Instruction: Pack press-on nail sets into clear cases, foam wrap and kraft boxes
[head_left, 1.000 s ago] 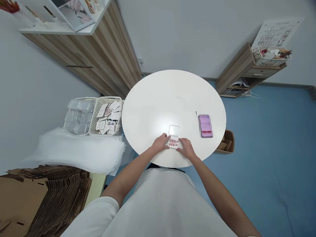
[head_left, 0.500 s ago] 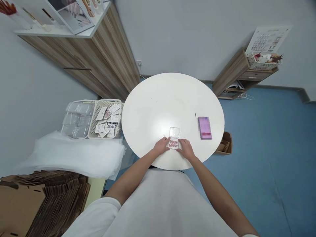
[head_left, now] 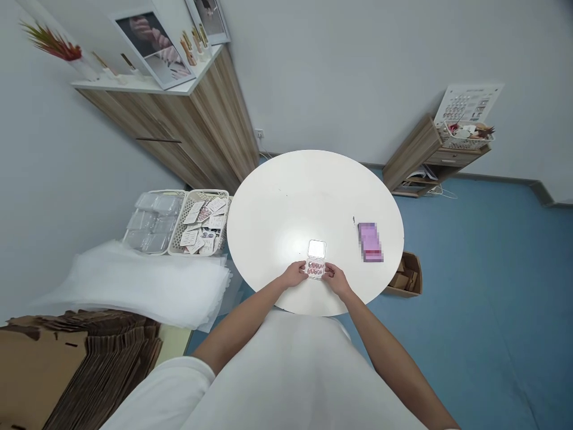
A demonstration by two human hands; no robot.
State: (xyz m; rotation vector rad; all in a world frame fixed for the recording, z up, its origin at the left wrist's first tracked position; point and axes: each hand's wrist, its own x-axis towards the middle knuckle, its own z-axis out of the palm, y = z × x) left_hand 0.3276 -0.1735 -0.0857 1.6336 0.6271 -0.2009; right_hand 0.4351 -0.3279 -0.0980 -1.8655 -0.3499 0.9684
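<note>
A small clear plastic case (head_left: 316,269) with its lid (head_left: 317,249) tipped open away from me lies near the front of the round white table (head_left: 268,197). Rows of small pink and red false nails (head_left: 316,268) fill its base. My left hand (head_left: 295,273) holds the left side of the case between thumb and fingers. From the right, my right hand (head_left: 335,278) grips the opposite side, its fingers curled at the edge. A pixelated purple rectangular object (head_left: 370,243) rests on the table to the right.
Left of the table, one white basket (head_left: 182,236) holds printed cards and another (head_left: 154,192) holds clear plastic cases. White sheets (head_left: 147,286) and stacked brown cardboard (head_left: 111,364) lie nearer me. A cardboard box (head_left: 407,292) stands on the floor at right. Wooden cabinets (head_left: 210,119) line the wall.
My head view has tilted upward, so the scene sits lower. Both hands keep the case, with their fingers shifted lower along its sides. The lid now shines with reflected light.
</note>
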